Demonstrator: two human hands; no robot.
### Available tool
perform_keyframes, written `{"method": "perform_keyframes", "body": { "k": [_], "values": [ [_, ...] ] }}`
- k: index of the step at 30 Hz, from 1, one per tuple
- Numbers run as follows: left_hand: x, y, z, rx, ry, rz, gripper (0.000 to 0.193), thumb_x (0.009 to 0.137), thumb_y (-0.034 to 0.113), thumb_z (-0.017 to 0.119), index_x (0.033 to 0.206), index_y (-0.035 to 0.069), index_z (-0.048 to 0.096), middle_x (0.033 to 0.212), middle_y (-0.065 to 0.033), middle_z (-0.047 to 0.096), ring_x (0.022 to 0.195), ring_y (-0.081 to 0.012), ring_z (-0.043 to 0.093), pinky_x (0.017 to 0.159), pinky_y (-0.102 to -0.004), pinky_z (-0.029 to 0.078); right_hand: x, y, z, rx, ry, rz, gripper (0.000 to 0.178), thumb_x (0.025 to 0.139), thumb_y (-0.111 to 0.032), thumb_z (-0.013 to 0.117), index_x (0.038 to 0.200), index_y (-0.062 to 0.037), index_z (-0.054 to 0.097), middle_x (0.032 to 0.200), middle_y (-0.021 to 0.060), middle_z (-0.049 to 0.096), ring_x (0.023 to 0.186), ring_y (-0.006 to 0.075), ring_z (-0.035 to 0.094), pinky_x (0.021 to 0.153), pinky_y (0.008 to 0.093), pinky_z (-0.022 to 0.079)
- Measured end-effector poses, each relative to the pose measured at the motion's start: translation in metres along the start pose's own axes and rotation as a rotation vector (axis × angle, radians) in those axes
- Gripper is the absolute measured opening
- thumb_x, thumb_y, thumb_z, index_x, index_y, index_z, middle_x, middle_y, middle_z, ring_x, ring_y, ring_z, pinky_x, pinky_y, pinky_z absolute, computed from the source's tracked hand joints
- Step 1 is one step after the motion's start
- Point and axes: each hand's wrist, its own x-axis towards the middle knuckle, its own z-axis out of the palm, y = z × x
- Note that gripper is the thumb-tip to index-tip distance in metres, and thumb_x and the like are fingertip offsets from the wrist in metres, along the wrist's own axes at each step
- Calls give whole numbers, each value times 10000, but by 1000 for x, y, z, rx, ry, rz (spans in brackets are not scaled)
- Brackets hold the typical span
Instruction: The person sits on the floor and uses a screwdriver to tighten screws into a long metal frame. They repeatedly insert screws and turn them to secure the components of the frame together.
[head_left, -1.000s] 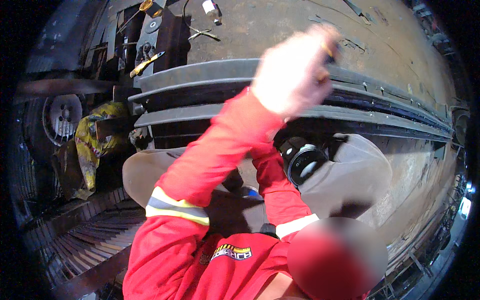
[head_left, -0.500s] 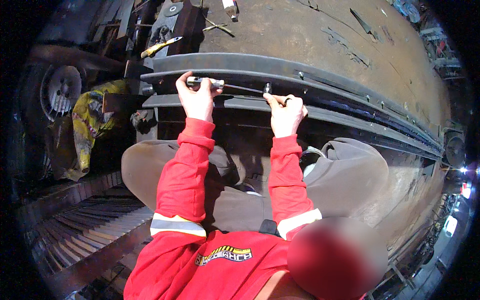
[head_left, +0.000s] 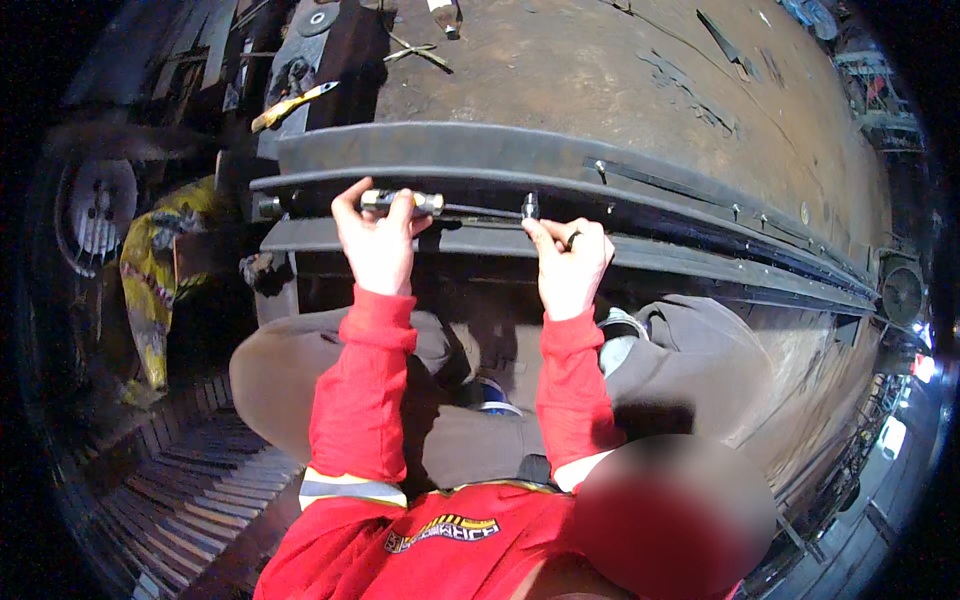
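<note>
In the head view, the left hand [head_left: 378, 245] has its grip round the handle of a screwdriver-like tool [head_left: 428, 205], shaft pointing right above steel beams [head_left: 400, 150]; the right hand [head_left: 575, 262] pinches a small metal fitting [head_left: 530, 206] at its end, apparently steadying it.

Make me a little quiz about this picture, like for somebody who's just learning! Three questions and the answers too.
1. Which hand holds the black-and-pale-handled, screwdriver-like tool?
2. True or false: the right hand has its fingertips at a small shiny metal piece.
3. What colour are the long fabric sleeves?
A) green
B) red
C) blue

Key:
1. The left hand.
2. True.
3. B.
</note>
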Motion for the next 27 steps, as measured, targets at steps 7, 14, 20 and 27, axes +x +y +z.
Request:
{"method": "perform_keyframes", "body": {
  "k": [7, 14, 20, 27],
  "values": [
    [-17, 3, 12, 78, 126, -74, 477, 836, 11, 630, 1242, -10, 381, 974, -125, 542, 815, -210, 622, 680, -351, 600, 2, -6, -3, -147, -2, -164, 251, 576, -169, 851, 771, -78, 720, 655, -9, 462, 731, 188, 506, 784, 364, 354],
    [-12, 9, 21, 178, 216, -61, 424, 858, 31, 577, 1254, 25, 426, 948, -113, 597, 778, -168, 619, 669, -304, 553, 8, -7, -2, -104, -48, -74, 280, 510, -103, 848, 754, -88, 712, 642, -14, 497, 712, 179, 501, 747, 348, 357],
    [-32, 29, 52, 195, 158, 159, 465, 846, -46, 512, 1282, 27, 366, 1010, -165, 582, 932, -290, 611, 866, -453, 507, 12, -4, 1, -60, -8, -81, 310, 502, -87, 846, 778, -98, 706, 633, -25, 496, 671, 185, 472, 708, 338, 355],
    [-56, 22, 89, 326, -112, 612, 706, 803, 99, 572, 1397, 53, 193, 1117, -260, 529, 948, -342, 601, 854, -477, 505, 6, 8, -8, -105, -108, -131, 328, 587, -168, 853, 873, -155, 694, 647, -53, 495, 684, 167, 523, 710, 373, 353]
  ]
}}
